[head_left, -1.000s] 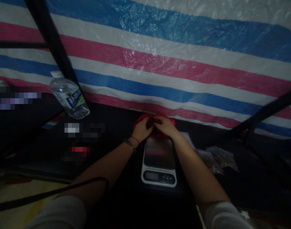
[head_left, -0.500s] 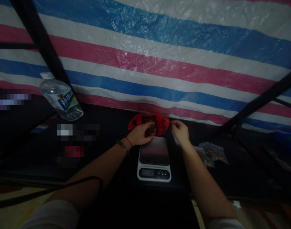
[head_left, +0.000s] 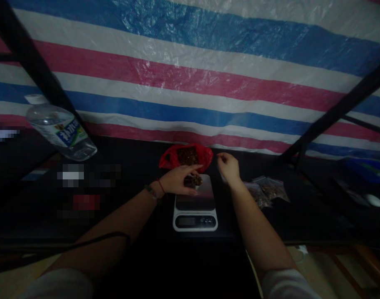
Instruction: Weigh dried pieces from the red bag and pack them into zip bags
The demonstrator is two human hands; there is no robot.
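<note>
Over the scale platform, the left hand has its grip closed on a small clump of dark dried pieces: light, loose, crumbly, best cupped from beneath. Right hand hangs half-curled, empty, beside the soft red bag. Tabletop room lies left; packets crowd the right

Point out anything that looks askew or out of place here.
The water bottle at far left looks tilted, though the wide lens may exaggerate that. Otherwise nothing stands out: the left hand holds dark dried pieces over the kitchen scale.
</note>
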